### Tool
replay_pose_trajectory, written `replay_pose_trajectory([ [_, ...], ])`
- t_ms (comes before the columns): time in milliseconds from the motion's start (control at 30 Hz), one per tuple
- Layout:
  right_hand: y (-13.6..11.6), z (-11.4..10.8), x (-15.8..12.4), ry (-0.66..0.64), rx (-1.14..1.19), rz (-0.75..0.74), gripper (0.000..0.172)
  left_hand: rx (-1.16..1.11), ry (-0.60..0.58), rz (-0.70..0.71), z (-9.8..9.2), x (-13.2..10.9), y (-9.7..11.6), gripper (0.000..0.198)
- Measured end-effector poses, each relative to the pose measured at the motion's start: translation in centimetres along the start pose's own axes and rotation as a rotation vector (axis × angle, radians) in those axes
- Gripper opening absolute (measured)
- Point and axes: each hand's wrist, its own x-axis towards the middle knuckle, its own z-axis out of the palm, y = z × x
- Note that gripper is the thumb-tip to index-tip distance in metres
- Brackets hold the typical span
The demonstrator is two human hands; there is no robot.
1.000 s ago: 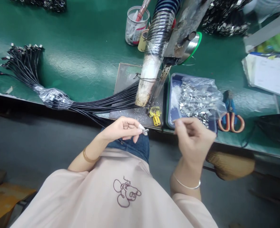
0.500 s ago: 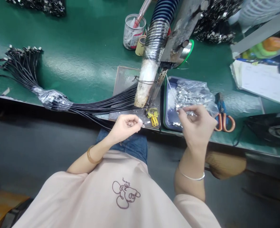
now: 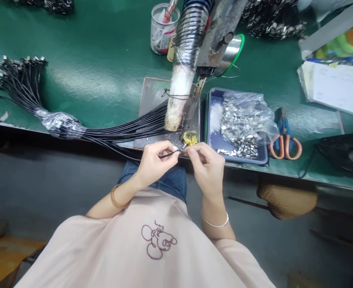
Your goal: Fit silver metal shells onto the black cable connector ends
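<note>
My left hand [image 3: 155, 162] is closed in a pinch on the end of a thin black cable [image 3: 168, 154] at the bench's front edge. My right hand [image 3: 206, 165] is closed just to its right, fingertips pinched on a small metal piece that meets the cable's tip. A bundle of black cables [image 3: 116, 134], wrapped in clear film, runs left across the green bench. Above the hands sits a yellow clip [image 3: 190, 138] on a grey plate [image 3: 152, 98]. A blue tray [image 3: 212, 100] holding a clear bag of small metal shells [image 3: 239, 124] stands right of my hands.
A ribbed hose with a white nozzle [image 3: 179, 94] hangs over the plate. Orange-handled scissors [image 3: 285, 140] lie right of the tray. A clear cup [image 3: 162, 28] stands at the back. Papers [image 3: 335, 90] lie at the right. Heaps of metal parts [image 3: 272, 20] sit at the back.
My right hand has come left from the tray of metal shells to meet my left hand at the cable's tip. The left hand has stayed almost where it was.
</note>
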Motion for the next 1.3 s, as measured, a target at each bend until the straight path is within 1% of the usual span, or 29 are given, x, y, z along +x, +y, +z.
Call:
replay_pose_trajectory([
  [167,-0.1,-0.2,-0.1,-0.027,-0.005,-0.008,0.022,0.08,0.006,0.09,0.0,0.1,-0.1,0.018],
  [333,-0.2,-0.1,-0.1,-0.037,0.001,-0.006,0.023,0.115,0.006,0.122,0.0,0.2,-0.2,0.018],
  [467,-0.3,0.2,-0.2,0.009,-0.097,-0.084,0.022,0.134,0.012,0.143,0.0,0.1,-0.1,0.019],
  [533,-0.3,0.2,-0.3,0.03,-0.157,-0.136,0.024,0.122,-0.011,0.128,-0.1,0.0,0.1,0.018],
  [600,-0.2,0.1,-0.3,0.044,-0.186,-0.148,0.026,0.047,-0.063,0.072,-0.3,0.0,0.2,0.015],
  [667,-0.1,-0.2,-0.2,0.05,-0.177,-0.102,0.021,-0.078,-0.152,-0.004,-0.6,0.1,0.3,0.014],
  [733,-0.2,-0.5,0.1,0.023,-0.158,-0.059,0.02,-0.174,-0.218,-0.053,-0.9,0.1,0.4,0.016],
  [767,-0.2,-0.6,0.2,0.005,-0.16,-0.061,0.022,-0.189,-0.223,-0.06,-1.0,0.2,0.4,0.017],
  [833,-0.4,-0.7,0.4,-0.008,-0.202,-0.125,0.029,-0.167,-0.18,-0.053,-1.0,0.2,0.3,0.017],
  [900,-0.4,-0.7,0.3,0.025,-0.268,-0.197,0.03,-0.14,-0.116,-0.048,-0.8,0.2,0.1,0.016],
  [967,-0.3,-0.5,0.0,0.093,-0.278,-0.209,0.021,-0.15,-0.076,-0.07,-0.6,0.3,0.0,0.016],
  [1033,0.0,-0.4,-0.4,0.215,-0.175,-0.177,0.011,-0.182,-0.06,-0.098,-0.5,0.4,-0.1,0.018],
  [1100,0.3,-0.3,-0.8,0.344,-0.032,-0.151,0.014,-0.217,-0.07,-0.12,-0.6,0.7,-0.2,0.02],
  [1133,0.4,-0.3,-1.0,0.386,0.017,-0.149,0.016,-0.235,-0.077,-0.128,-0.7,0.8,-0.2,0.022],
  [1200,0.6,-0.2,-1.2,0.394,0.011,-0.173,0.018,-0.265,-0.087,-0.142,-0.8,1.1,-0.1,0.024],
  [1300,0.8,0.0,-1.0,0.302,-0.14,-0.295,0.014,-0.292,-0.104,-0.147,-1.0,1.4,-0.1,0.028],
])
